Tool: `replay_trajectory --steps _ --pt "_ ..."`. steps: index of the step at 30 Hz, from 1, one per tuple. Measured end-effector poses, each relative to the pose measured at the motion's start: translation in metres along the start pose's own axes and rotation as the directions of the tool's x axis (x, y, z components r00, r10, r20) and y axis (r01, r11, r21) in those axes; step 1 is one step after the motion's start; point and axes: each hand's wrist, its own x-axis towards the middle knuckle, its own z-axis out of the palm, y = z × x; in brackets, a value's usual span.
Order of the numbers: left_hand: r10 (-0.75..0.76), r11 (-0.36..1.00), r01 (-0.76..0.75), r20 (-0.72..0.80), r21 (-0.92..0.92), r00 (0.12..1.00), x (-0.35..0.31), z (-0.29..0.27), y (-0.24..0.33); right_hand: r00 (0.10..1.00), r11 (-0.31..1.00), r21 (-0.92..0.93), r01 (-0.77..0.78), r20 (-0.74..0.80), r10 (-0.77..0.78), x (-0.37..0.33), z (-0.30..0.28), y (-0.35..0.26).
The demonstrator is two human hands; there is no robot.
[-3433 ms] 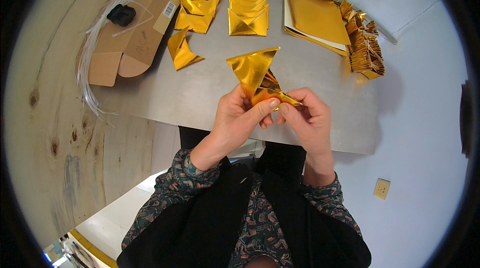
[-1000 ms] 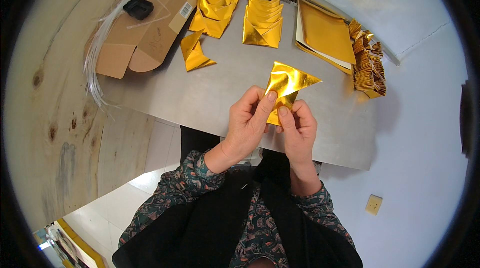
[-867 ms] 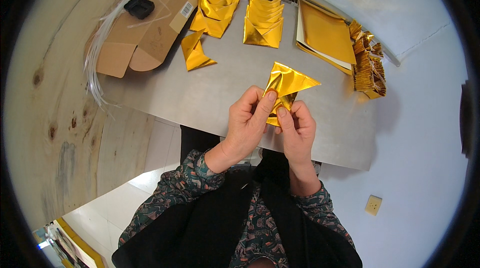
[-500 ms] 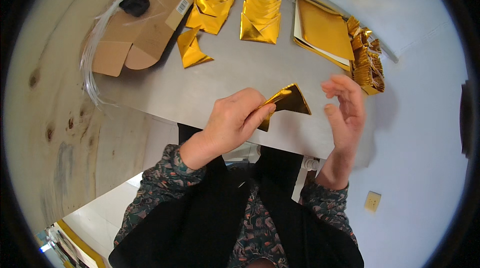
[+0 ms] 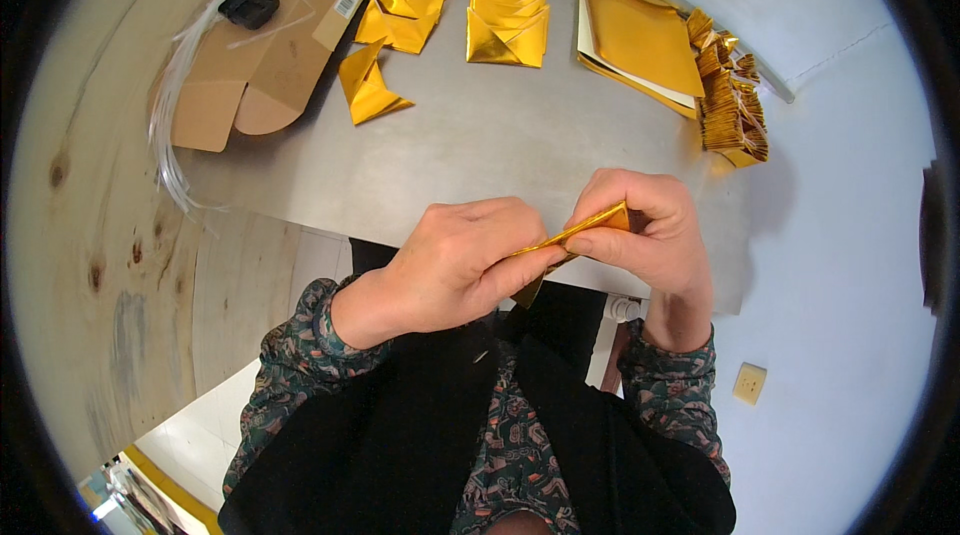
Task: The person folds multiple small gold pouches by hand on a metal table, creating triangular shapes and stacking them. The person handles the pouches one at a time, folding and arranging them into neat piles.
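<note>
Between my two hands, over the near edge of the metal table [image 5: 440, 165], is a folded piece of gold foil paper [image 5: 600, 221]. My left hand [image 5: 450, 255] pinches its left part between thumb and fingers. The right end is pinched by my right hand [image 5: 650, 230], the thumb below the folded edge and the fingers curled above. Most of the paper's left part is hidden behind my left fingers. Farther off lies a single folded gold paper piece [image 5: 370, 87], touched by neither hand.
Two overlapping rows of folded gold pieces [image 5: 405, 5] [image 5: 507, 20] lie at the back. Gold paper sheets [image 5: 640, 35] are stacked right of them, beside bundled gold folds [image 5: 735, 120]. Left are a cardboard box [image 5: 270, 65], white plastic strands [image 5: 165, 135] and a black object [image 5: 249, 6].
My right hand, open and apart before, has moved left and closed on the paper's right end. The paper and my left hand sit slightly lower, and the paper's flared flap is now pressed narrow.
</note>
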Motion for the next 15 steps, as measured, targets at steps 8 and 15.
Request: replay_trajectory --steps 8,15 --pt "-0.161 0.958 0.176 0.083 -0.226 0.983 -0.004 -0.004 -0.001 0.999 0.976 0.216 -0.019 0.047 0.009 0.001 0.0 0.011" --pt "-0.126 0.992 0.124 -0.074 -0.032 0.989 -0.005 0.002 -0.002 0.992 0.998 -0.014 0.068 -0.107 -0.069 0.007 0.008 0.011"
